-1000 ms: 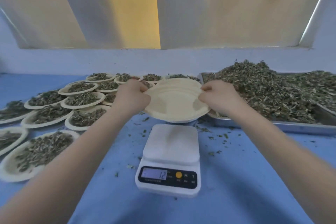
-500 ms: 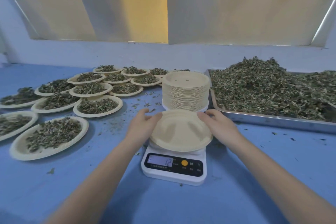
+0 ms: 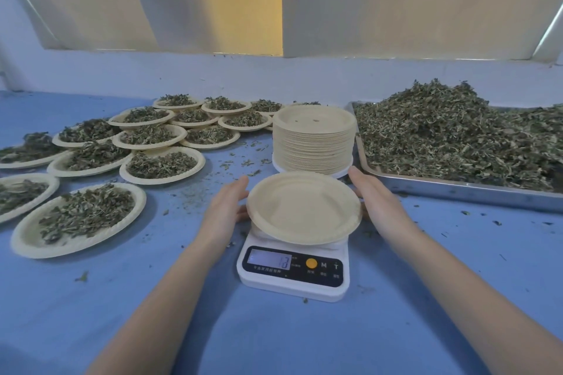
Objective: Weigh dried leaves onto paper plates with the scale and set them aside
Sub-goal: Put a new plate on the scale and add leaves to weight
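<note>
An empty paper plate (image 3: 303, 207) lies on the white scale (image 3: 292, 271), whose display shows 12. My left hand (image 3: 227, 207) is beside the plate's left rim with straight fingers, a small gap between them. My right hand (image 3: 376, 201) is beside the right rim, fingers straight, close to the rim or just off it. Behind the scale stands a tall stack of empty paper plates (image 3: 313, 140). A metal tray (image 3: 457, 189) at the right holds a big heap of dried leaves (image 3: 451, 137).
Several paper plates filled with leaves (image 3: 161, 164) cover the left part of the blue table (image 3: 274, 338), the nearest one (image 3: 79, 219) at the left front. Leaf crumbs lie scattered around the scale. A pale wall runs behind.
Both hands carried the empty plate from the stack down onto the scale, then let go and drew slightly apart from its rim.
</note>
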### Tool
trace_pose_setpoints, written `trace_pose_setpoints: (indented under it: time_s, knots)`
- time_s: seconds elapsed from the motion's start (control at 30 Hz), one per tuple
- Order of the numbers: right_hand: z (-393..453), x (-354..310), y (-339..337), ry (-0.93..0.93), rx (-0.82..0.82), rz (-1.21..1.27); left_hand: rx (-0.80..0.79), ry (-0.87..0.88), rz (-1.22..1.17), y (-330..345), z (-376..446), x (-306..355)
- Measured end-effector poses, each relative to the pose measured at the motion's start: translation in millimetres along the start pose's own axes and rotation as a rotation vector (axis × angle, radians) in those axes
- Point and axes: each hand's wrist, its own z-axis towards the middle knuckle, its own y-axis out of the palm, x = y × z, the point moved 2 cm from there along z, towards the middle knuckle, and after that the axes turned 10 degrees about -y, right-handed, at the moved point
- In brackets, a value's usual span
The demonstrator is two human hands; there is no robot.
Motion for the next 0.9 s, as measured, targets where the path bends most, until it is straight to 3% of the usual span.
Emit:
trace_pose_setpoints:
  time_s: [0.4,0.5,0.6,0.7,0.9]
  knots:
    - [-0.4,3.2,-0.6,-0.039,-0.008,-0.038,0.020,0.106,0.107,-0.6,-5.9,-2.0]
    - [-2.8,-3.3,-1.8,-0.081,-0.012,-0.101,0.147,0.297,0.321,2.7,-9.6,11.3]
    - [3.7,-17.1,-9.3,-0.146,0.005,-0.191,0.234,0.600,0.632,31.1,-19.2,43.1]
    - [14.8,-32.4,-27.0,-0.239,0.034,-0.295,0.073,0.816,0.819,90.9,-24.3,71.0]
    - [57.5,-25.9,-88.6,-0.313,0.079,-0.520,-0.237,0.721,1.087,221.5,4.9,93.0]
